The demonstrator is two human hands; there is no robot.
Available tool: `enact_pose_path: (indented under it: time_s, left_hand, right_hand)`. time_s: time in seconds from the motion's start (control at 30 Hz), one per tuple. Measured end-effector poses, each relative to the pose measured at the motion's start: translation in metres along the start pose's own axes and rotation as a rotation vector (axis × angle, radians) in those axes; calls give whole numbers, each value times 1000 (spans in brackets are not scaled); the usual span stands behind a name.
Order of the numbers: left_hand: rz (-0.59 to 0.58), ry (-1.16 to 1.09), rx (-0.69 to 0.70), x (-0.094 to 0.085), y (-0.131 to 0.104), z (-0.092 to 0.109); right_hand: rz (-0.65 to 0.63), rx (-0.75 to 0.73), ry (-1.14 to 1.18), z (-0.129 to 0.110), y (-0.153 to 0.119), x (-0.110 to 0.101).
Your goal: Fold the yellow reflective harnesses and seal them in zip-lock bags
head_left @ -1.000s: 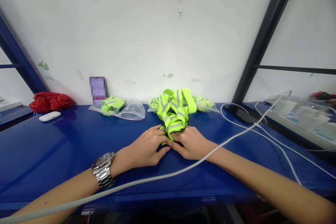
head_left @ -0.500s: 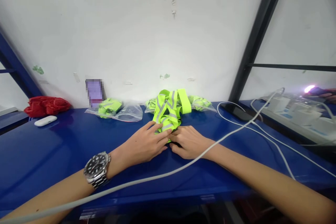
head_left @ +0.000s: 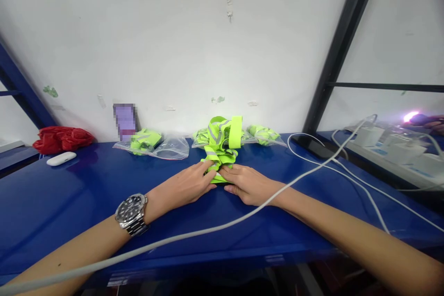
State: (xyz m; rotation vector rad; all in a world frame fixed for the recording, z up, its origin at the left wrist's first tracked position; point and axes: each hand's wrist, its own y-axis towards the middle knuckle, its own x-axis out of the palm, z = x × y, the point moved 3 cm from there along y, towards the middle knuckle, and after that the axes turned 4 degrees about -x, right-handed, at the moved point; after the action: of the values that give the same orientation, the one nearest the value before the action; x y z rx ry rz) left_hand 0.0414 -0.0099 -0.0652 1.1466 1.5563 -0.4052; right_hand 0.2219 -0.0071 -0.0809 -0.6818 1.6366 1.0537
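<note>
A neon yellow reflective strap harness (head_left: 218, 134) with silver stripes lies bunched on the blue table, its loops standing up toward the wall. My left hand (head_left: 189, 186) grips the near end of the bundle from the left, fingertips on the fabric. From the right, my right hand (head_left: 247, 185) closes on the same end, its fingers tucked partly under the folds. A thin dark edge of the harness shows between the two hands. What the fingertips pinch is partly hidden.
Along the wall lie clear plastic bags (head_left: 171, 148), some with neon fabric (head_left: 145, 141), a red plastic bag (head_left: 62, 138) and a white earbud case (head_left: 61, 158). A white cable (head_left: 222, 227) crosses before my arms. A phone (head_left: 310, 146) and chargers (head_left: 404, 148) sit right.
My hands have pressed and spread the near end of the harness. Its upper loops have slumped and shifted, with one band now standing upright on the right. My left hand moved slightly away from me.
</note>
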Motion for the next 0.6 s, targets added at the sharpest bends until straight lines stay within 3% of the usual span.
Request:
enact_pose_path:
  time_s: [0.17,0.3,0.6]
  left_hand:
    - [13,179,50,10,1,4]
    - [-9,201,37,7,3,4]
    - [-16,-311,-170,-4,-1,-2]
  right_hand:
    - [48,7,-19,-2,1,-3]
    - [102,28,-74,-2,1,-8]
    - [161,101,40,-9,7,-13]
